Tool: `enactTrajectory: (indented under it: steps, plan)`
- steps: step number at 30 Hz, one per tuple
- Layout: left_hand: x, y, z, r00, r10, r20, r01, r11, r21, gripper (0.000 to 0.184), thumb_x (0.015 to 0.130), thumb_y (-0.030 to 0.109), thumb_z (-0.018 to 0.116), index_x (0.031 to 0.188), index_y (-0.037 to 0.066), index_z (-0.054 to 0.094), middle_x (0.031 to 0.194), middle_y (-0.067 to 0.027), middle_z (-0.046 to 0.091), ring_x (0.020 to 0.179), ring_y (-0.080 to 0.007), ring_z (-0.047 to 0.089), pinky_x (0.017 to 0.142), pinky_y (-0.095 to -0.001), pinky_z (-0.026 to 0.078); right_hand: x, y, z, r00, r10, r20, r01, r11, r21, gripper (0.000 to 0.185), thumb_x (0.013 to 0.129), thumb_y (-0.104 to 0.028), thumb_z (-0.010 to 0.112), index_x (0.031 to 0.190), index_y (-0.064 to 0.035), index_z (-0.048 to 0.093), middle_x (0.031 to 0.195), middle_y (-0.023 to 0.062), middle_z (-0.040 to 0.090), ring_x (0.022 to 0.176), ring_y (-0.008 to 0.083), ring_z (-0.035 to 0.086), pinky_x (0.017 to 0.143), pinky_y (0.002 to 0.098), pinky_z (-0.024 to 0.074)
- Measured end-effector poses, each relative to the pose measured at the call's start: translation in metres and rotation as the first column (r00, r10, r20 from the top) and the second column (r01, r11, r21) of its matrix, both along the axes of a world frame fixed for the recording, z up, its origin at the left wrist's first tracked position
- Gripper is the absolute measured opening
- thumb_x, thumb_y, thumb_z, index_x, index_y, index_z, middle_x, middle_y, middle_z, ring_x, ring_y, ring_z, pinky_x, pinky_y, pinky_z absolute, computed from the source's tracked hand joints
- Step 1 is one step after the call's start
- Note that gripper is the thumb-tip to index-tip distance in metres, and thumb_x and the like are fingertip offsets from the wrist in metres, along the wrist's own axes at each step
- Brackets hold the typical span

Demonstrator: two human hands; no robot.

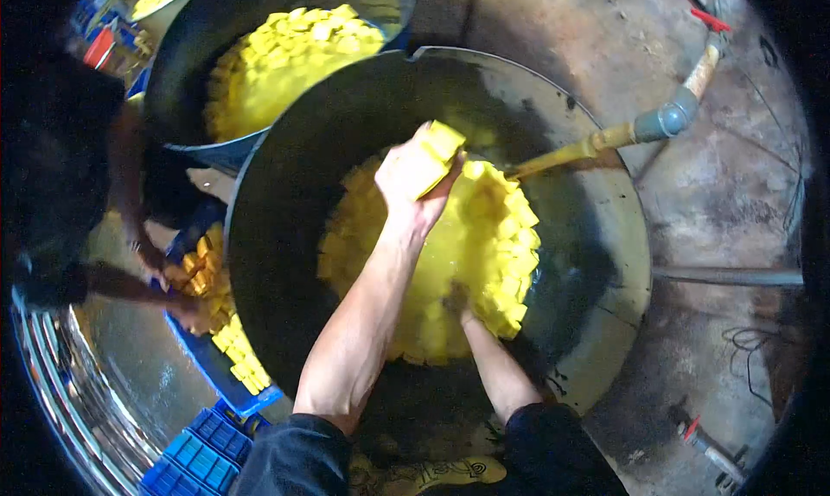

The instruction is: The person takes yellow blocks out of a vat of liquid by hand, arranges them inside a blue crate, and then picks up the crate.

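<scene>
My left hand point(402, 174) is raised over a big round vat point(285, 185), its fingers closed round yellow tofu blocks point(443, 142); the exact number is hard to make out. Below it, yellow liquid point(437, 245) fills the bottom of the vat, with many more yellow tofu blocks point(519, 245) heaped along the right side and others on the left. My right hand point(458, 302) reaches down into the liquid beside the right heap. Its fingers are dark and blurred there, so their pose is hidden.
A pipe point(605, 140) comes over the vat's right rim. Behind at left stands a second vat point(186, 107) of yellow blocks. At left, a co-worker's hands point(186, 302) handle blocks in a blue crate point(207, 358). Several blue crates point(194, 457) sit at lower left.
</scene>
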State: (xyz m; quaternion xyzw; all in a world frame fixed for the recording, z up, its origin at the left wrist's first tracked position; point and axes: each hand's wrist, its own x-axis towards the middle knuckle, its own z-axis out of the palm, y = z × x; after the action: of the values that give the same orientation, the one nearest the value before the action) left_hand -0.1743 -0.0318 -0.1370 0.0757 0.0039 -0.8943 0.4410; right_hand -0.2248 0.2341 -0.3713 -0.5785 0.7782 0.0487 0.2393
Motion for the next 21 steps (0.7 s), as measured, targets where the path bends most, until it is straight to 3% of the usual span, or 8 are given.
enactTrajectory:
  steps: [2,3,4,5,7,10,16,21]
  plan:
    - [0.014,-0.027,0.032,0.993,0.041,-0.108,-0.061,0.980,-0.191,0.038,0.080,0.026,0.047,0.107,0.003,0.060,0.103,-0.0146,0.062,0.092,-0.0298,0.060,0.080,-0.0446,0.050,-0.008,-0.003,0.002,0.925,0.354,-0.138,-0.356,0.935,0.012,0.040,0.087,-0.030,0.052,0.117,-0.0043,0.054,0.120,0.0127,0.056,0.108,0.0291,0.052,0.095,0.0389,0.0416]
    - [0.028,-0.035,0.061,0.989,0.046,-0.138,-0.072,0.979,-0.190,0.038,0.079,0.026,0.048,0.107,0.002,0.060,0.102,-0.0146,0.062,0.091,-0.0302,0.060,0.079,-0.0445,0.050,-0.011,-0.016,0.020,0.794,0.607,0.035,-0.578,0.734,0.356,0.044,0.084,-0.023,0.052,0.124,-0.0035,0.051,0.129,0.0118,0.052,0.119,0.0236,0.047,0.104,0.0377,0.0344]
    - [0.044,-0.041,0.089,0.985,0.057,-0.160,-0.084,0.982,-0.168,0.038,0.078,0.026,0.049,0.106,0.002,0.060,0.101,-0.0147,0.062,0.089,-0.0306,0.060,0.078,-0.0445,0.051,-0.014,-0.021,0.024,0.775,0.631,0.026,-0.599,0.721,0.349,0.044,0.084,-0.023,0.052,0.124,-0.0035,0.051,0.129,0.0118,0.052,0.119,0.0236,0.047,0.104,0.0377,0.0344]
    - [0.063,-0.045,0.117,0.981,0.078,-0.178,-0.106,0.983,-0.151,0.038,0.077,0.026,0.050,0.105,0.002,0.060,0.099,-0.0148,0.062,0.087,-0.0309,0.061,0.076,-0.0444,0.051,-0.017,-0.023,0.027,0.739,0.080,0.669,-0.272,0.944,0.187,0.043,0.083,-0.020,0.055,0.122,-0.0027,0.054,0.127,0.0110,0.054,0.118,0.0224,0.048,0.104,0.0382,0.0354]
    - [0.112,-0.040,0.165,0.952,0.156,-0.264,-0.184,0.979,-0.087,0.039,0.078,0.027,0.050,0.107,0.002,0.058,0.103,-0.0165,0.060,0.092,-0.0331,0.058,0.083,-0.0465,0.048,0.011,-0.065,0.121,0.206,-0.473,0.857,0.081,0.881,0.466,0.034,0.086,-0.017,0.059,0.116,0.0004,0.058,0.121,0.0096,0.058,0.108,0.0203,0.054,0.099,0.0357,0.0425]
    - [0.189,-0.016,0.183,0.943,0.277,-0.187,-0.292,0.954,-0.061,0.042,0.079,0.029,0.049,0.112,0.003,0.058,0.107,-0.0169,0.060,0.099,-0.0346,0.056,0.090,-0.0490,0.044,0.065,-0.110,0.241,0.320,-0.044,0.947,-0.114,0.990,0.084,0.032,0.087,-0.014,0.063,0.115,0.0013,0.058,0.114,0.0092,0.060,0.100,0.0172,0.058,0.090,0.0296,0.0471]
    - [0.316,0.015,0.109,0.923,0.362,-0.129,-0.371,0.927,-0.058,0.049,0.077,0.033,0.052,0.118,0.007,0.054,0.115,-0.0141,0.058,0.106,-0.0333,0.053,0.097,-0.0492,0.040,0.213,-0.139,0.436,0.300,0.109,0.948,0.065,0.989,-0.134,0.043,0.072,-0.003,0.077,0.110,-0.0007,0.055,0.102,0.0060,0.061,0.098,0.0128,0.058,0.084,0.0265,0.0480]
    - [0.373,0.075,0.041,0.934,0.354,-0.056,-0.352,0.935,0.035,0.046,0.077,0.031,0.048,0.115,0.006,0.054,0.109,-0.0145,0.060,0.100,-0.0303,0.058,0.091,-0.0420,0.045,0.311,-0.155,0.431,0.637,0.556,0.533,-0.236,0.800,-0.552,0.036,0.065,-0.016,0.079,0.092,-0.0026,0.060,0.103,0.0163,0.057,0.101,0.0336,0.055,0.086,0.0403,0.0433]
